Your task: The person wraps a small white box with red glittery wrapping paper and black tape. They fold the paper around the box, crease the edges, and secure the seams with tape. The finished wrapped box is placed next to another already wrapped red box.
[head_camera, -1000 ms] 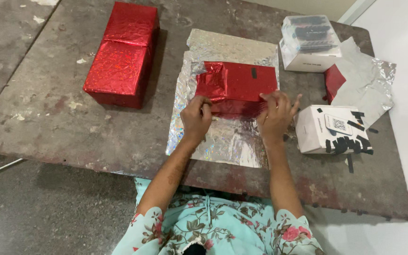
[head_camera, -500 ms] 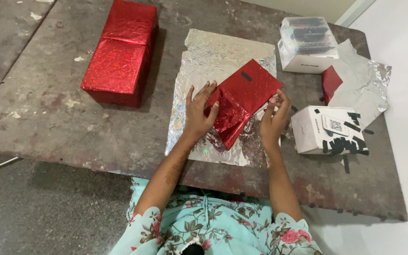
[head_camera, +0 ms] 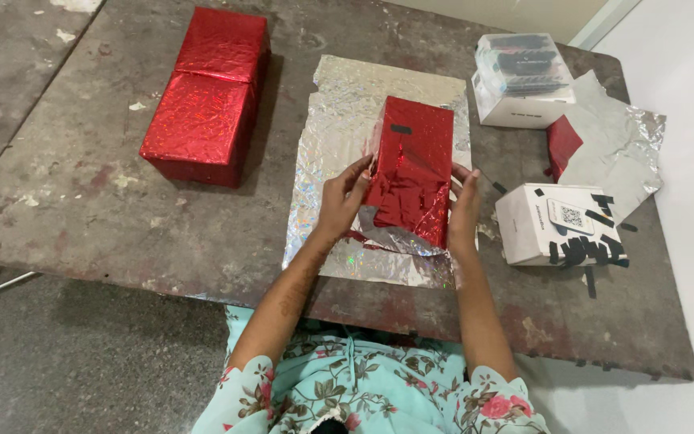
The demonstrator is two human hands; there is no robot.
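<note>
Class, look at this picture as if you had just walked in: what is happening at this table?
A person seated at a worn table holds a box half wrapped in shiny red paper between both hands, the left hand on one side and the right hand on the other, over a silver sheet. Its near end is still open, with loose paper hanging. Two finished red parcels lie to the left; white boxes with black tape strips sit to the right.

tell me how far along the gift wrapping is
Done: two red wrapped boxes lie end to end at the table's far left. In hand: the left hand and right hand hold a partly wrapped red box over the silver sheet, its near end still open. Left: closing that end, plus two white boxes and loose paper.
</note>
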